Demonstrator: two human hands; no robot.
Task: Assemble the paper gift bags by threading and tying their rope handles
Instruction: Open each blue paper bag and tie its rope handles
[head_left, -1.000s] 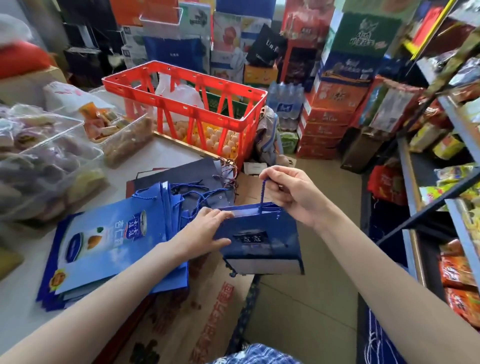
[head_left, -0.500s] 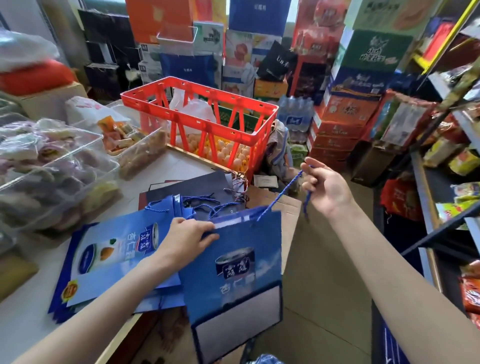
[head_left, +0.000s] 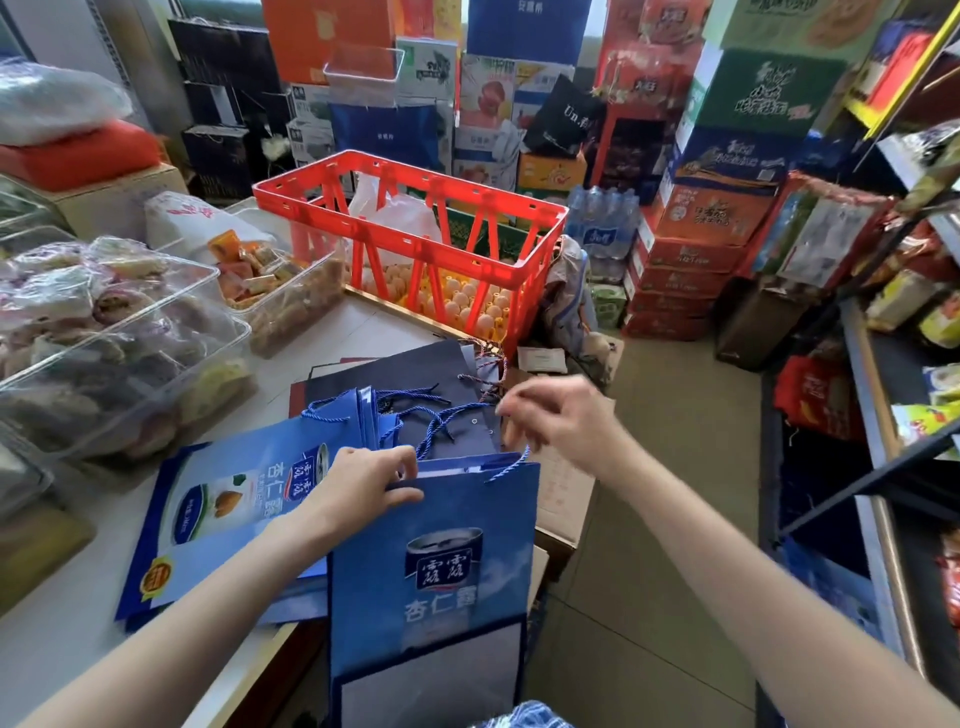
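A blue paper gift bag (head_left: 431, 587) hangs upright off the table's front edge. My left hand (head_left: 363, 480) grips its top rim on the left side. A short piece of blue rope handle (head_left: 511, 464) sticks out of the bag's top right corner. My right hand (head_left: 556, 415) hovers just above that rope, blurred by motion, fingers loosely curled. Whether it pinches the rope is unclear. A stack of flat blue bags (head_left: 223, 504) with rope handles lies on the table to the left. Dark navy flat bags (head_left: 400, 374) lie behind them.
A red plastic crate (head_left: 415, 244) holding eggs stands at the table's far end. Clear tubs of wrapped snacks (head_left: 119, 343) fill the left side. A cardboard box (head_left: 566, 493) sits below the table edge. Stacked cartons line the back, and shelving (head_left: 878, 415) runs along the right.
My right hand, which had pulled the rope out up and to the right, has come back down toward the bag's top. The bag hangs lower and more upright.
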